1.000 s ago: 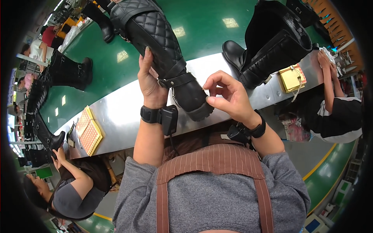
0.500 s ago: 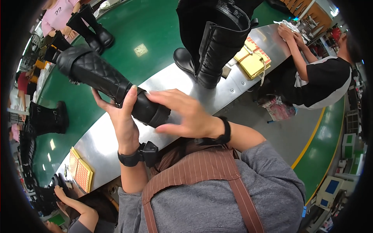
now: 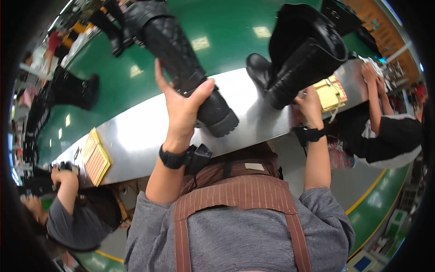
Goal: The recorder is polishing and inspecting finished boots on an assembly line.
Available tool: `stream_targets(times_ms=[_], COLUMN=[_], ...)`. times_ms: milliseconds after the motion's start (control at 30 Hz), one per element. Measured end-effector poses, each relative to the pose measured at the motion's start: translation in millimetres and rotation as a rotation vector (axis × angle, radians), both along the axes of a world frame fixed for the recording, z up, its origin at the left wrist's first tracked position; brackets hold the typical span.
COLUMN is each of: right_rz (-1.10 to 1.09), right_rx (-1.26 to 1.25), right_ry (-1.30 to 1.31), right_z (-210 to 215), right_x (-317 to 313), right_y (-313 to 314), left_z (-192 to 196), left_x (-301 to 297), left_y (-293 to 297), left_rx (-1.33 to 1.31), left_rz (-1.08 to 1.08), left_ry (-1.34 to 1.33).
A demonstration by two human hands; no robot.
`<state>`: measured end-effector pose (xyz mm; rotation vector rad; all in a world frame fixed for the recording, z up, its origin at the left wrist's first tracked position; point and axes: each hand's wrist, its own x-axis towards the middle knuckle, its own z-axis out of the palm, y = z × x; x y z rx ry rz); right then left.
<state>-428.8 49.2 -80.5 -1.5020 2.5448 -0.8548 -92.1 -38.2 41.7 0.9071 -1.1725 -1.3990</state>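
A tall black boot with a quilted shaft [image 3: 174, 50] slants across the middle, its chunky sole end toward me. My left hand [image 3: 183, 106] is wrapped round it near the ankle, thumb on one side and fingers on the other. To the right, a pair of tall black boots [image 3: 297, 65] stands on the metal bench [image 3: 140, 131]. My right hand [image 3: 312, 106] is low beside the nearer boot's foot, next to a stack of yellow sheets [image 3: 330, 95]. Its fingers are bent together; what they hold, if anything, is too small to make out.
Another yellow and orange stack [image 3: 96, 156] lies on the bench at left. Beyond runs a green surface [image 3: 226, 41] with more black boots [image 3: 74, 88]. Co-workers sit close on the right [image 3: 385, 131] and left [image 3: 81, 213].
My right hand has left the quilted boot and reached right, down beside the standing pair. My left hand still holds the boot, now more upright. The whole view has shifted.
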Motion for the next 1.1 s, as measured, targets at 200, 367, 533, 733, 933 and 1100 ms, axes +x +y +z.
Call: stream_targets(times_ms=[200, 367, 533, 733, 933, 1100], right_rz=[-0.159, 0.658, 0.795, 0.740, 0.754, 0.644], right_rx=[-0.539, -0.680, -0.464, -0.401, -0.276, -0.298], right_ry=[-0.180, -0.576, -0.385, -0.432, -0.519, -0.424], right_z=[48.3, 105.4, 127.7, 132.4, 144.8, 144.2], right_x=[31.1, 119.5, 181.8, 197.4, 190.1, 199.4], right_y=[36.4, 48.5, -6.6, -12.4, -6.1, -11.4], left_z=[-2.3, -4.9, -6.1, -8.2, -12.3, -13.5], left_x=[9.6, 12.4, 16.6, 21.3, 19.0, 18.9], left_y=[-6.0, -6.6, -5.7, -9.1, -7.7, -11.5], left_rx=[-0.022, -0.048, -0.065, -0.049, -0.092, -0.065], left_rz=[-0.080, -0.141, -0.122, -0.111, -0.103, -0.078], left_ry=[0.073, 0.055, 0.052, 0.069, 0.044, 0.044])
